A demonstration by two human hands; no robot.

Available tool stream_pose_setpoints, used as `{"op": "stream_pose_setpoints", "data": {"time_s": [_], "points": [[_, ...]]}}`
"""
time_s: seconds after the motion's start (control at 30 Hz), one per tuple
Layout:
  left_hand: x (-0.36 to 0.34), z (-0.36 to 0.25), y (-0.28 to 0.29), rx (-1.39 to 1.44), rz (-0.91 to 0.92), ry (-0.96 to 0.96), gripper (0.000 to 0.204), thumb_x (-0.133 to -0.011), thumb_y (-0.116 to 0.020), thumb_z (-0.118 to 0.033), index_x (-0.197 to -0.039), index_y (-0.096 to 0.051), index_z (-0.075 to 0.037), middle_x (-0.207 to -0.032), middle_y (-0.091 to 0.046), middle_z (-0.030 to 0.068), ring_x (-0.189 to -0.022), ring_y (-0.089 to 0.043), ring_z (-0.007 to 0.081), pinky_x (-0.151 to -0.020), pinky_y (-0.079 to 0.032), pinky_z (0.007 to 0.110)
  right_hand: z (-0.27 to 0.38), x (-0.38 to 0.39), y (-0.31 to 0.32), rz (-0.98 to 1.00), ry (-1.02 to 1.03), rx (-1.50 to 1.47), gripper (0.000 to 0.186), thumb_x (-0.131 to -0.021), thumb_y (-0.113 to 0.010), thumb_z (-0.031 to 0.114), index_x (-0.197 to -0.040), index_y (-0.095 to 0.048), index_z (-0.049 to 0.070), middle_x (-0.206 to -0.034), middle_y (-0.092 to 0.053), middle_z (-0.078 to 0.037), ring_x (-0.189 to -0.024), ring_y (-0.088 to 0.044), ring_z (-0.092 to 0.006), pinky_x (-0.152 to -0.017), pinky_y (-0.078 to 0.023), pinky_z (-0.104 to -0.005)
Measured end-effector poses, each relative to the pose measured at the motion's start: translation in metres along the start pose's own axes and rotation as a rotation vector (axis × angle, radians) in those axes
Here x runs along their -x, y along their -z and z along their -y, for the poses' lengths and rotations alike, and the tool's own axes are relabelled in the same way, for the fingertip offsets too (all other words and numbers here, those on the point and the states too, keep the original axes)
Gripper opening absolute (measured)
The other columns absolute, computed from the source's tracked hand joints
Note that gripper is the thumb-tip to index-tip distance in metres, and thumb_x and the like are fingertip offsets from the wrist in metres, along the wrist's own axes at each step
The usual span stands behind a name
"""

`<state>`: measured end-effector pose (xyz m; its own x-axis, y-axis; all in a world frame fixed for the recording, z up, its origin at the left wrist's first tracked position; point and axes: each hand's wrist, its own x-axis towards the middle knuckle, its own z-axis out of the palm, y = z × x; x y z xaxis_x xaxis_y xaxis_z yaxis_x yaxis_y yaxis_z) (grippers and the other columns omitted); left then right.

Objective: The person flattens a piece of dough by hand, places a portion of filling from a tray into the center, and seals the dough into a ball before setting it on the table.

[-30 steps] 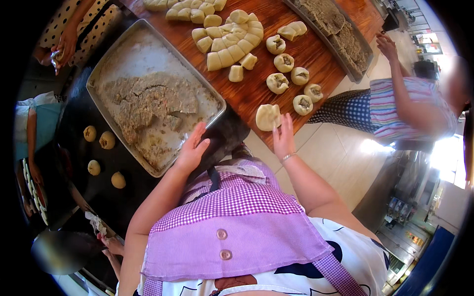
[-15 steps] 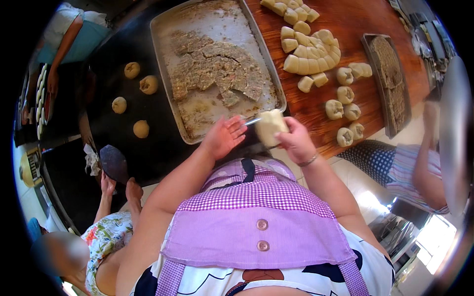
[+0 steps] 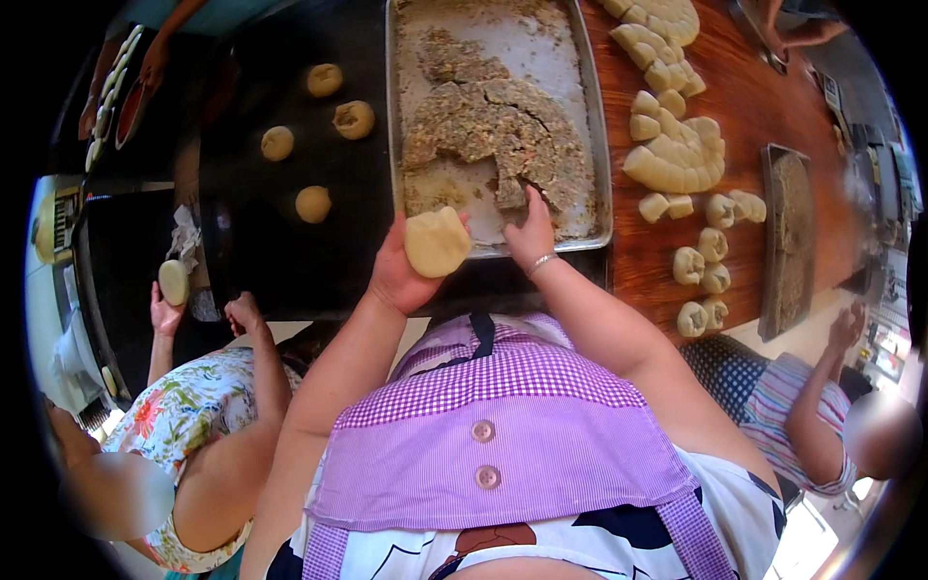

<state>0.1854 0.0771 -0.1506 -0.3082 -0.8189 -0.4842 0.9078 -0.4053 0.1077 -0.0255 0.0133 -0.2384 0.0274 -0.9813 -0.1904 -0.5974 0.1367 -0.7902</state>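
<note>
A flat round of pale dough [image 3: 437,242] lies in my left hand [image 3: 398,275], with the thumb and fingers curled about its edge. My right hand [image 3: 531,238] reaches over the near rim of a large metal tray [image 3: 488,193]. Its fingers are closed at the lower edge of a slab of crumbly brown-green filling [image 3: 527,126], pinching at a broken corner; the fingertips are partly hidden there. The slab is cracked, and its near left side is broken away. Smears and crumbs mark the tray's bare metal.
Several filled dough balls [image 3: 312,204] sit on the black surface at left. Cut dough pieces [image 3: 677,159] and open-topped buns [image 3: 688,265] cover part of the wooden table [image 3: 638,271]. A narrower tray [image 3: 788,242] stands at right. Co-workers flank me; the left one's hand [image 3: 166,316] holds a dough round.
The dough has passed from my right hand into my left, now lying flat. My right hand has moved to the filling. A thin shiny tool near my left hand no longer shows. The view has shifted.
</note>
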Motion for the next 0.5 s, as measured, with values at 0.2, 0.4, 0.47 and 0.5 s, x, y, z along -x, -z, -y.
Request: {"op": "stream_pose_setpoints", "data": {"time_s": [0.2, 0.4, 0.47, 0.5], "points": [[0.01, -0.009, 0.024, -0.07, -0.226, -0.045, 0.061, -0.098, -0.048, -0.05, -0.136, -0.049, -0.003, -0.136, -0.056, 0.0127, -0.126, -0.053, 0.0286, -0.109, -0.04, 0.042, -0.006, -0.006, 0.002, 0.058, 0.274, 0.262, 0.086, -0.065, -0.084, 0.021, -0.136, -0.041, 0.001, -0.138, -0.045, -0.021, -0.127, -0.043, -0.0369, -0.108, -0.038, -0.0413], [0.008, -0.012, 0.024, -0.102, -0.301, -0.136, 0.055, -0.099, -0.049, -0.048, -0.133, -0.053, -0.006, -0.132, -0.059, 0.0097, -0.124, -0.055, 0.0277, -0.107, -0.042, 0.043, 0.01, -0.008, -0.036, -0.071, 0.109, 0.31, 0.081, -0.061, -0.086, 0.023, -0.131, -0.049, 0.004, -0.13, -0.05, -0.02, -0.124, -0.045, -0.0378, -0.107, -0.038, -0.0406], [0.007, -0.012, 0.021, -0.092, -0.273, -0.148, 0.055, -0.099, -0.049, -0.049, -0.133, -0.052, -0.005, -0.132, -0.059, 0.0098, -0.123, -0.055, 0.0279, -0.107, -0.042, 0.043, 0.005, -0.015, -0.036, -0.03, 0.085, 0.305, 0.076, -0.062, -0.086, 0.022, -0.128, -0.052, 0.006, -0.123, -0.053, -0.018, -0.119, -0.048, -0.0365, -0.102, -0.041, -0.041], [0.007, -0.013, 0.021, -0.082, -0.256, -0.155, 0.056, -0.098, -0.049, -0.049, -0.133, -0.052, -0.005, -0.132, -0.059, 0.0098, -0.123, -0.055, 0.0281, -0.107, -0.042, 0.043, 0.006, -0.018, -0.033, -0.009, 0.075, 0.308, 0.073, -0.063, -0.086, 0.022, -0.126, -0.054, 0.007, -0.119, -0.054, -0.017, -0.116, -0.05, -0.0358, -0.1, -0.042, -0.0412]]}}
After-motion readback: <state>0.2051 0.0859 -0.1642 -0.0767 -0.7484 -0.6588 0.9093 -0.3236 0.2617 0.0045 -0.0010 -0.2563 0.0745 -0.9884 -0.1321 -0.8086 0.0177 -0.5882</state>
